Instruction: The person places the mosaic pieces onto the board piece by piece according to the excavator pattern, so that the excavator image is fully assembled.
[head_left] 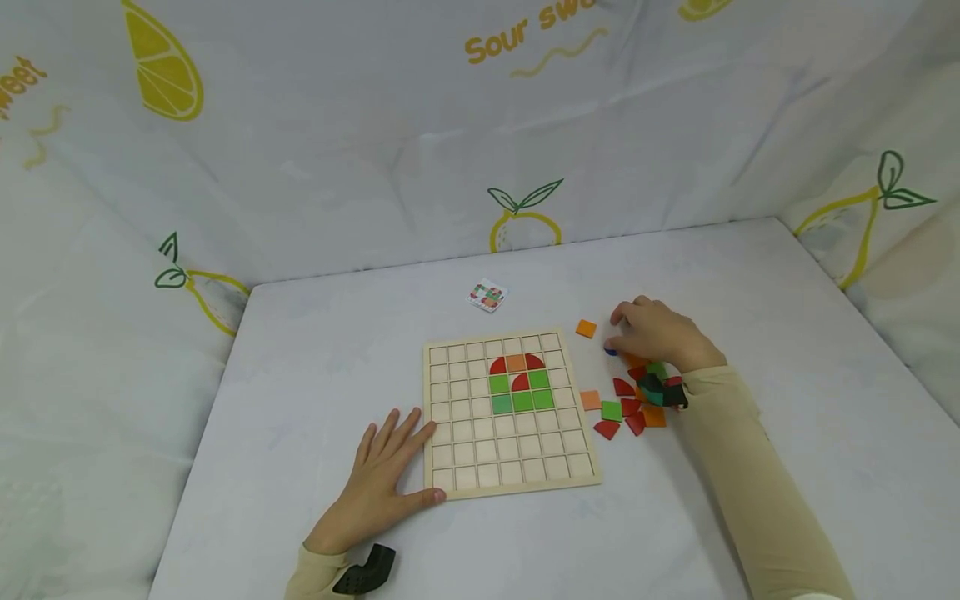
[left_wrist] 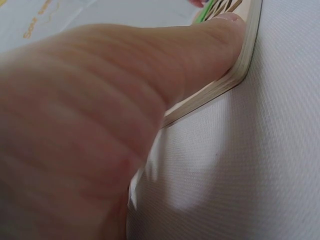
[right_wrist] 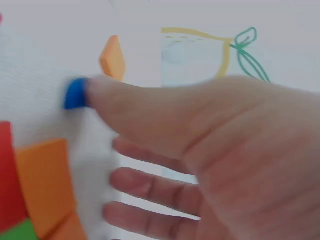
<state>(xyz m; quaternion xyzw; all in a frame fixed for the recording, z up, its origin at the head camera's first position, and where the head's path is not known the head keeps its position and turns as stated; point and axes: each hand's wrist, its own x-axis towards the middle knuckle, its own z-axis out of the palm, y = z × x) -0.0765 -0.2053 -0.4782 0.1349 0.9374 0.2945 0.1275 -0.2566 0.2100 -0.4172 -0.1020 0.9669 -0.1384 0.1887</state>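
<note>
My left hand [head_left: 377,489] lies spread at the left side of the wooden grid board [head_left: 480,475]. Its thumb [left_wrist: 210,45] rests on the near-left corner of the board, with the index fingertip at the left edge. Right of the board, my right hand [head_left: 658,335] reaches over loose coloured pieces. The tip of its thumb touches a small blue piece [right_wrist: 76,93], partly hidden and blurred; the other fingers stand apart from the thumb. On the board, red quarter-round pieces [head_left: 534,362], orange and green squares [head_left: 522,401] sit in the upper right cells.
Several red, orange and green pieces [head_left: 632,407] lie heaped beneath the right wrist. An orange square [head_left: 587,328] lies alone near the board's far-right corner. Beyond the board is a small pattern card [head_left: 487,295]. A lemon-printed white cloth [head_left: 337,167] hangs behind the table.
</note>
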